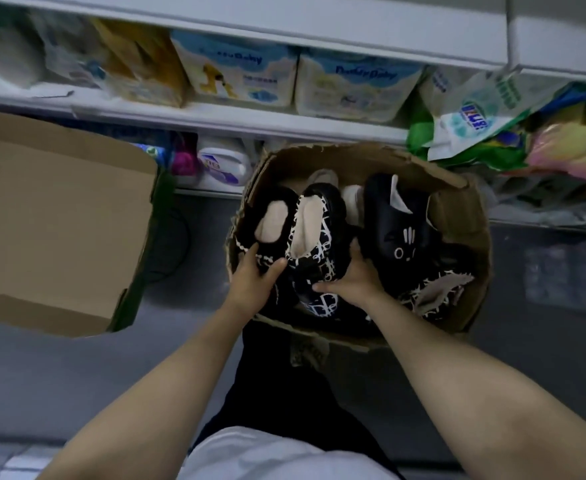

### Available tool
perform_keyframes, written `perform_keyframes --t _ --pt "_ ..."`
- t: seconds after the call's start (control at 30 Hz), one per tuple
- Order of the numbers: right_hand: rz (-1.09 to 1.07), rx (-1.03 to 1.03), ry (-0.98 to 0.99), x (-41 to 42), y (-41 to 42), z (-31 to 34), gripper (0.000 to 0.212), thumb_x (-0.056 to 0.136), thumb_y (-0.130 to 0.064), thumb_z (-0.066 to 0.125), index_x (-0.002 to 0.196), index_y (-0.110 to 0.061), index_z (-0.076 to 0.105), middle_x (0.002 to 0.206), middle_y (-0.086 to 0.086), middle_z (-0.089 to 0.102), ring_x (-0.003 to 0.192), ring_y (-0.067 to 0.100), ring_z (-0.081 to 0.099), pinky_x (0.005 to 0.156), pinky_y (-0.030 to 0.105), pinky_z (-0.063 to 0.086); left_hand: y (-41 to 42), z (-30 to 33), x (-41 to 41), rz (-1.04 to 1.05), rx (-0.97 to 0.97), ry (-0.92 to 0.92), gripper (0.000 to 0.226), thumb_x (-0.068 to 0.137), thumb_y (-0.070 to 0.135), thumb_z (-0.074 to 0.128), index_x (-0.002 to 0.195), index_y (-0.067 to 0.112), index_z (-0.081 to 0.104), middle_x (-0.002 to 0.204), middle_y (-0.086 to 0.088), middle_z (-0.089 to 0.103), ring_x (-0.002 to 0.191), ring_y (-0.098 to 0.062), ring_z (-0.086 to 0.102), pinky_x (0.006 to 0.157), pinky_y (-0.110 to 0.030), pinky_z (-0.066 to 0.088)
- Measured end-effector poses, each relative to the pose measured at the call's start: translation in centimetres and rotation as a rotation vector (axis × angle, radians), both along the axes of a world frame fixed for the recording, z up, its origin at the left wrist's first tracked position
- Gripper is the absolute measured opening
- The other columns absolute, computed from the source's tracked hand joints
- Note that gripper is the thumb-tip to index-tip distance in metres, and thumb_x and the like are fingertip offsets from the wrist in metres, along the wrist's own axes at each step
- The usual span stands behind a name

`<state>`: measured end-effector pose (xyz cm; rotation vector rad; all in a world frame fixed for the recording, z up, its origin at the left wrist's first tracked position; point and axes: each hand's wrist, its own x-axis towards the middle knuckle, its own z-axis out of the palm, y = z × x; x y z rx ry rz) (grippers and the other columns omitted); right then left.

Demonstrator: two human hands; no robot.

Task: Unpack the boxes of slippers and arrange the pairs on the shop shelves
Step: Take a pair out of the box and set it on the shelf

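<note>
Shelves (236,119) behind; both hands, L (254,277) & R (352,280), grip patterned slipper (314,244) in box (458,209) (fingers curled).

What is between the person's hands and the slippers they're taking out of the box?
Nothing visible. The left hand and right hand already hold the patterned black slippers inside the open cardboard box. The cat-face slipper sits beside them to the right, not over them.

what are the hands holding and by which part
Both hands, left hand and right hand, grip the patterned slipper pair at its near ends, inside the cardboard box.
</note>
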<state>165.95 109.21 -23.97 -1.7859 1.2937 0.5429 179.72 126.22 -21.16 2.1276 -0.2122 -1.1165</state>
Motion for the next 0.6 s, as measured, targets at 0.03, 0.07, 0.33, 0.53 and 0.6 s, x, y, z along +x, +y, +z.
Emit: perform_keyframes --t 0.03,0.07,0.33,0.53,0.6 --pt "-0.023 -0.016 0.008 0.0 -0.2 -0.1 0.143 0.055 -0.054 0.093 0.161 -0.031 0.000 0.158 0.011 0.032 0.144 0.030 0.035 0.116 0.042 0.037 -0.4 0.3 -0.1 0.016 -0.009 0.014 0.089 0.086 0.061 0.063 0.155 0.016 0.029 0.151 -0.005 0.046 0.140 -0.024 0.042 0.117 -0.042 0.034" --pt "-0.048 -0.026 0.011 -0.2 -0.3 -0.5 0.138 0.056 -0.055 0.092 0.161 -0.034 0.004 0.155 0.010 0.037 0.141 0.030 0.040 0.114 0.041 0.040 -0.6 0.4 -0.2 0.035 -0.010 0.034 0.083 0.091 0.053 0.063 0.156 0.016 0.026 0.152 -0.004 0.043 0.141 -0.024 0.040 0.118 -0.038 0.031" --pt "-0.295 0.056 -0.149 -1.5 -0.7 -0.3 0.099 0.063 -0.037 0.094 0.148 -0.026 0.044 0.134 -0.002 0.062 0.121 0.020 0.061 0.103 0.035 0.050 -1.2 -1.2 0.1 0.204 -0.031 0.180 0.109 0.076 0.074 0.064 0.159 0.025 0.015 0.156 -0.001 0.039 0.142 -0.026 0.039 0.116 -0.043 0.035" --pt "-0.724 0.175 -0.419 -2.5 -5.7 2.2 0.057 0.070 -0.051 0.084 0.117 -0.026 0.067 0.111 0.000 0.074 0.104 0.021 0.070 0.095 0.044 0.056 -1.3 -1.7 0.5 0.321 -0.075 0.218 0.102 0.065 0.072 0.072 0.149 0.027 0.035 0.137 -0.002 0.058 0.117 -0.025 0.062 0.087 -0.045 0.060" --pt "-0.768 0.190 -0.437 -2.9 -6.9 2.6 0.066 0.074 -0.056 0.080 0.131 -0.029 0.062 0.122 -0.002 0.070 0.111 0.020 0.067 0.100 0.047 0.053 -1.4 -1.8 0.5 0.297 -0.074 0.154 0.083 0.078 0.058 0.074 0.146 0.025 0.040 0.136 0.000 0.058 0.120 -0.022 0.058 0.100 -0.041 0.052"
